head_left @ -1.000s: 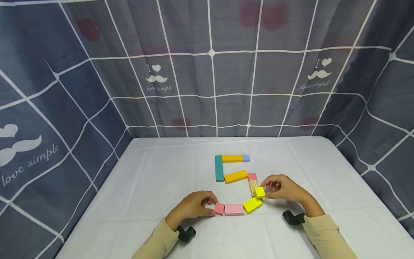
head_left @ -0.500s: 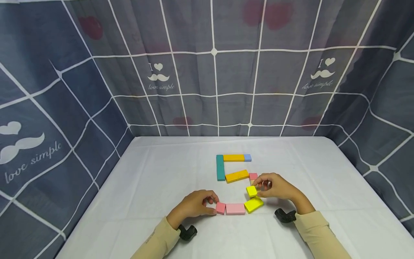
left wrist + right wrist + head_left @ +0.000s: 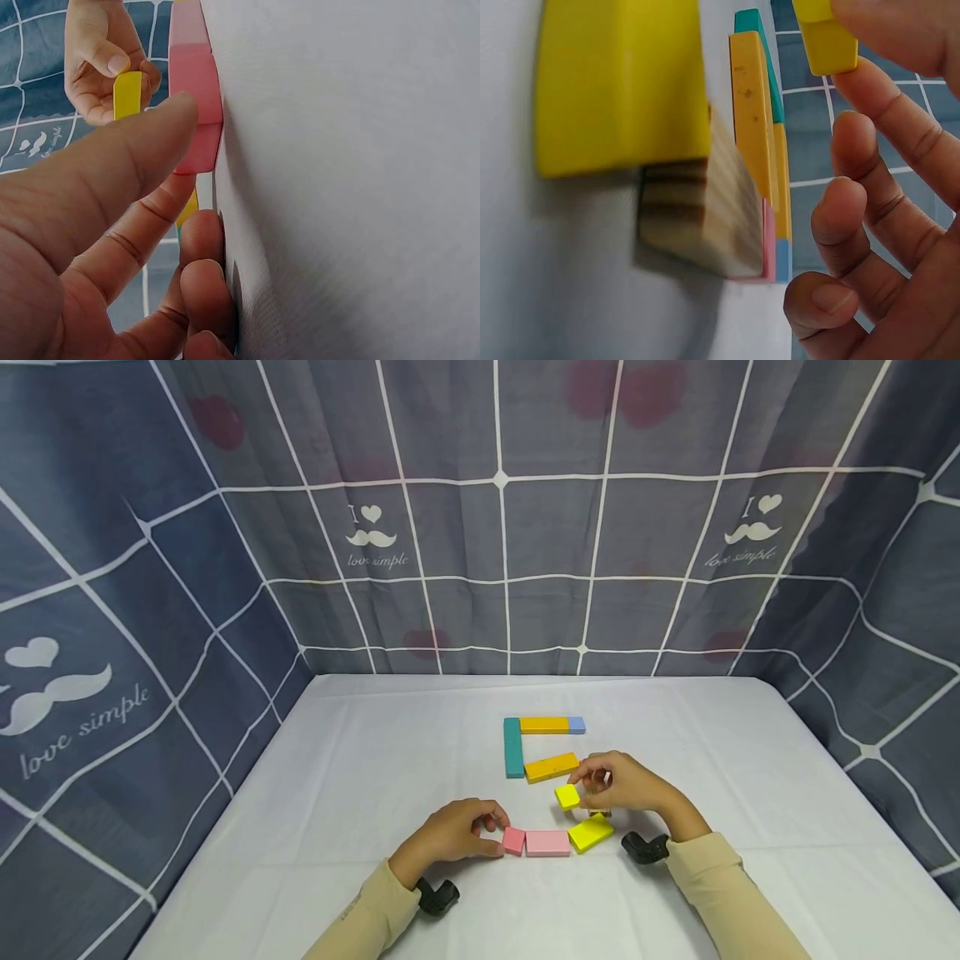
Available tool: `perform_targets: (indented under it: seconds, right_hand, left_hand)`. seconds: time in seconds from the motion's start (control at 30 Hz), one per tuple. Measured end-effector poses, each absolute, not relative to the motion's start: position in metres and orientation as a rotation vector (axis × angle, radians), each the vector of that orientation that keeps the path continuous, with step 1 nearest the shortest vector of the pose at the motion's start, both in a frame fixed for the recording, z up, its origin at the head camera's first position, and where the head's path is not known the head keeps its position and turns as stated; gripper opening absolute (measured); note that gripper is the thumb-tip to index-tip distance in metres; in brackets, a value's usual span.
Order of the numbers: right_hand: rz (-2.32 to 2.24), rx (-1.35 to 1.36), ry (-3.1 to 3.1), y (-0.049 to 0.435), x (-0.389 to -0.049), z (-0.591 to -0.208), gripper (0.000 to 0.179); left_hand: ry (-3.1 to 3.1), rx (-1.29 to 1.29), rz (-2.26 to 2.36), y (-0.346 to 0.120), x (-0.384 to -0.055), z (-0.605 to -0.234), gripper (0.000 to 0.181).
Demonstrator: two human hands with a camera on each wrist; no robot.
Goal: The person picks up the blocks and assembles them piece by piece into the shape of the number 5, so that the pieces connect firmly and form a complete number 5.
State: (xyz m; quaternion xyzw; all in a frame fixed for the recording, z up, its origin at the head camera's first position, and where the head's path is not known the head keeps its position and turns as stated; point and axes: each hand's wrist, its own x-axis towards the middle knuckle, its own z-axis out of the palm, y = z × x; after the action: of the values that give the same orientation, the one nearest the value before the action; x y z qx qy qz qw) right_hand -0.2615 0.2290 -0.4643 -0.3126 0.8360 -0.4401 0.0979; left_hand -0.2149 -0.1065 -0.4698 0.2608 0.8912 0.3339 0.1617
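My right hand (image 3: 624,783) pinches a small yellow block (image 3: 567,797) between thumb and forefinger, held above the table; its other fingers curl loosely in the right wrist view. My left hand (image 3: 453,833) holds a small red block (image 3: 513,841) at the row's left end, thumb on one side and forefinger on another. Beside that lies a pink block (image 3: 547,843), then a slanted longer yellow block (image 3: 591,833). A striped wooden block (image 3: 724,202) touches or nearly touches this one; in the head view the right hand mostly covers it.
Farther back, an orange block (image 3: 552,767) slants toward the foot of a teal block (image 3: 513,748). Another orange block (image 3: 544,725) runs from its top to a blue block (image 3: 576,725). A checked curtain (image 3: 540,527) hangs behind the white-covered table (image 3: 375,760).
My right hand has carried the small yellow block leftward and slightly back, off the longer yellow block. It now covers most of the wooden block. My left hand keeps its hold on the red block.
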Motion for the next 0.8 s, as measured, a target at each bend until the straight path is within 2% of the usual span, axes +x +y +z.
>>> perform_targets:
  seconds: [0.8]
  right_hand:
    - [-1.196, -0.948, 2.402, 0.186, -0.279, -0.461, 0.024]
  left_hand:
    - [2.527, 0.745, 0.968, -0.107, -0.214, -0.47, 0.024]
